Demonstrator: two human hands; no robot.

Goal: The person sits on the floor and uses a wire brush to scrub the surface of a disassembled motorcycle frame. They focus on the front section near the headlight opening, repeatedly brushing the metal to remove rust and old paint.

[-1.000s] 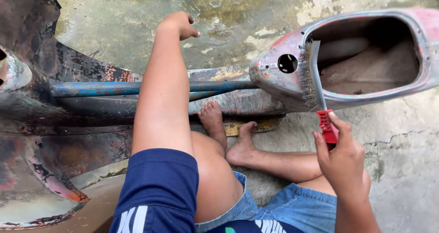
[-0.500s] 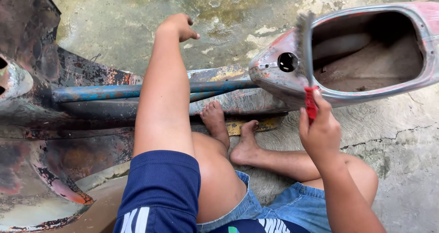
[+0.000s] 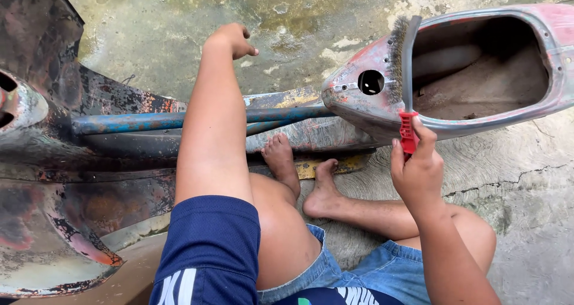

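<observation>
I saw the wire brush (image 3: 402, 72) standing upright at two o'clock, its bristles against the worn rim of the stripped scooter body shell (image 3: 359, 98). My right hand (image 3: 418, 173) had its grip wrapped tight round the brush's red handle. My left hand (image 3: 232, 39), at twelve o'clock, hung loosely curled over the concrete floor (image 3: 179, 36), holding nothing, above the blue frame tube (image 3: 131, 122).
</observation>
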